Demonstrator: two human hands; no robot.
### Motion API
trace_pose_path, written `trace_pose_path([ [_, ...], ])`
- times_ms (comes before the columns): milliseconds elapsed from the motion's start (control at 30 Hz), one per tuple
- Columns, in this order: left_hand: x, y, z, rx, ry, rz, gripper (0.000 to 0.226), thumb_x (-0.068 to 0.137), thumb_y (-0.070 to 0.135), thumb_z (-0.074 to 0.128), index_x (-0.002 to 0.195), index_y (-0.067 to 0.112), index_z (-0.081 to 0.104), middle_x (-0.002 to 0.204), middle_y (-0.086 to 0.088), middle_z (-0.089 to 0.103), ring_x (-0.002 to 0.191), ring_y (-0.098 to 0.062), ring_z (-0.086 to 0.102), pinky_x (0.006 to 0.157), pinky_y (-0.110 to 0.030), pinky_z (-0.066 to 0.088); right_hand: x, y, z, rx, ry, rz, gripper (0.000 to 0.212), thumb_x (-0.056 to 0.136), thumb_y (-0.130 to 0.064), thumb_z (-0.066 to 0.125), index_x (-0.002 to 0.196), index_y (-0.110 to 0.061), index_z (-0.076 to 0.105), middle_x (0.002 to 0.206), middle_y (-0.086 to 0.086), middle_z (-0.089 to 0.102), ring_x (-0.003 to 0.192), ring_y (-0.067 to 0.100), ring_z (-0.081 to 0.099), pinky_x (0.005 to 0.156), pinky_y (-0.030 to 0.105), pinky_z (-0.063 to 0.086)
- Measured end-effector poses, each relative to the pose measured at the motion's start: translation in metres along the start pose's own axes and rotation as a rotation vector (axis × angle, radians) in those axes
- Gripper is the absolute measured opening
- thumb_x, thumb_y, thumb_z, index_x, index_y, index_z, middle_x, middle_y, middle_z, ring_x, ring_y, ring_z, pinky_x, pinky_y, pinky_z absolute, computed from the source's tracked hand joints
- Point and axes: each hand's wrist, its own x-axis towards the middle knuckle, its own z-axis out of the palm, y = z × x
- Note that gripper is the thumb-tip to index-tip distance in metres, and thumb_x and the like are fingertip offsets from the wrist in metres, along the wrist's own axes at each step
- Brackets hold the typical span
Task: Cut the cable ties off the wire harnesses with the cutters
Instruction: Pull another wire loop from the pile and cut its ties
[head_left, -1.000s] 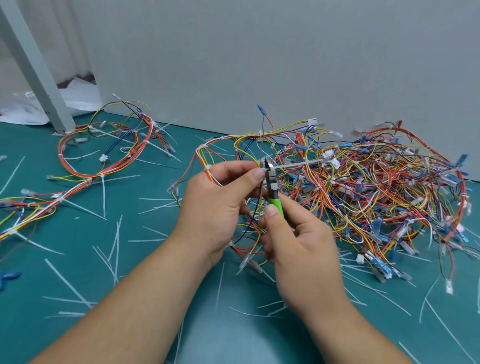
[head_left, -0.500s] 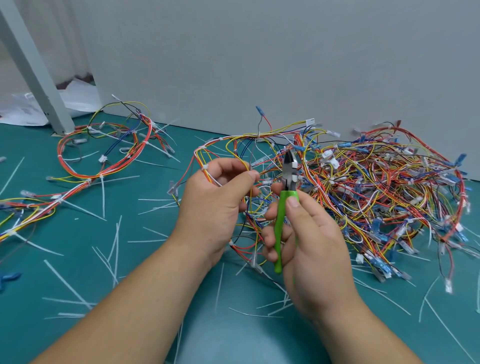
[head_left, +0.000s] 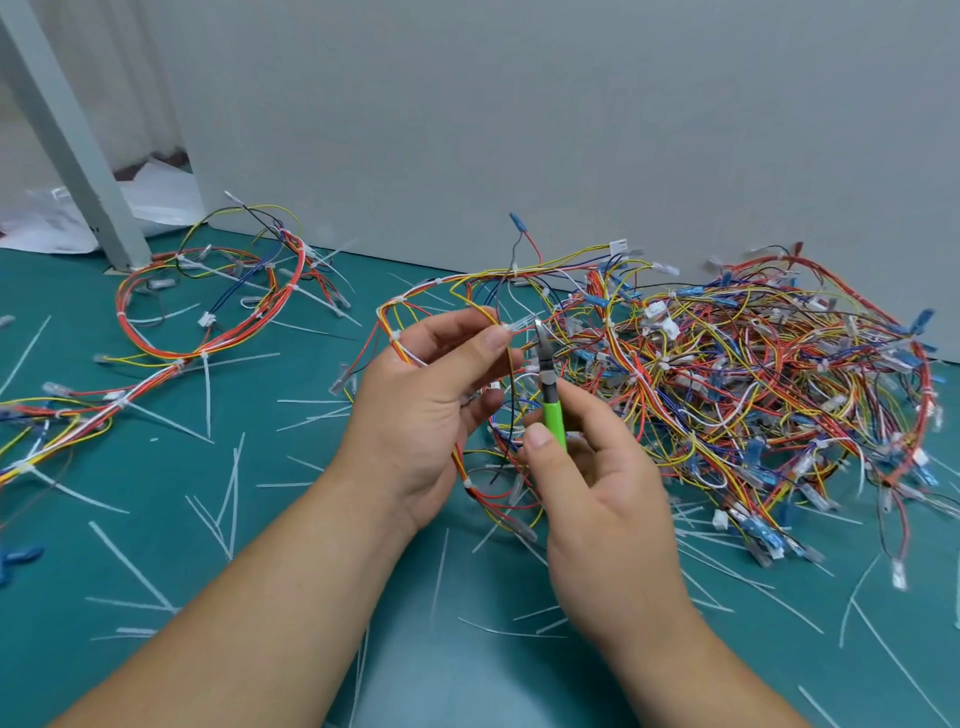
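pinching floppy wire harness (head_left: 470, 291) by cable tie (head_left: 521, 326), left hand (head_left: 415, 400) | right hand (head_left: 602, 499) gripping cutters (head_left: 551, 402) | springy, hold close

The work surface is covered by a flat teal-green mat (head_left: 156, 545) with a matte finish, evenly lit. It is bounded at the rear by a plain, smooth pale grey wall panel (head_left: 519, 114), which is met along a straight joint. A slanted pale grey square post (head_left: 67, 150) is footed on the mat at far left. Crumpled white sheeting (head_left: 166, 200) is observed behind the post. Lighting is diffuse, and only soft shadows are cast.
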Motion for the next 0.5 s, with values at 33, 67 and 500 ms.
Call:
trace_pose_path([
  [33, -0.0005, -0.0001, 0.0006, 0.010, -0.005, 0.001, 0.013, 0.066, 0.020, 0.078, 0.078, 0.022, 0.072, 0.083, 0.001, 0.072, 0.076, -0.013, 0.072, 0.060, -0.022, 0.050, 0.0000, 0.0002, 0.0002, -0.023, 0.006, -0.008, 0.040, 0.090, -0.036, 0.062, 0.129, -0.031, 0.065, 0.114, 0.000, 0.071, 0.100, 0.015, 0.068, 0.092, 0.033, 0.054],
  [67, -0.0007, -0.0004, 0.0009, 0.021, -0.009, 0.000, 0.013, 0.066, 0.021, 0.078, 0.077, 0.023, 0.073, 0.083, 0.000, 0.072, 0.075, -0.013, 0.072, 0.060, -0.022, 0.050, 0.0000, 0.0004, 0.0004, -0.044, 0.011, -0.017, 0.039, 0.090, -0.037, 0.062, 0.129, -0.034, 0.064, 0.114, 0.001, 0.070, 0.101, 0.014, 0.067, 0.095, 0.035, 0.053],
  [500, -0.0026, -0.0001, 0.0018, 0.082, -0.020, 0.001, 0.010, 0.063, 0.025, 0.078, 0.073, 0.029, 0.078, 0.085, 0.002, 0.077, 0.074, -0.011, 0.072, 0.050, -0.017, 0.048, -0.0001, -0.0024, -0.0034, -0.222, 0.014, -0.111, 0.036, 0.094, -0.032, 0.062, 0.130, -0.031, 0.069, 0.104, -0.007, 0.067, 0.096, 0.010, 0.063, 0.082, 0.010, 0.042],
])
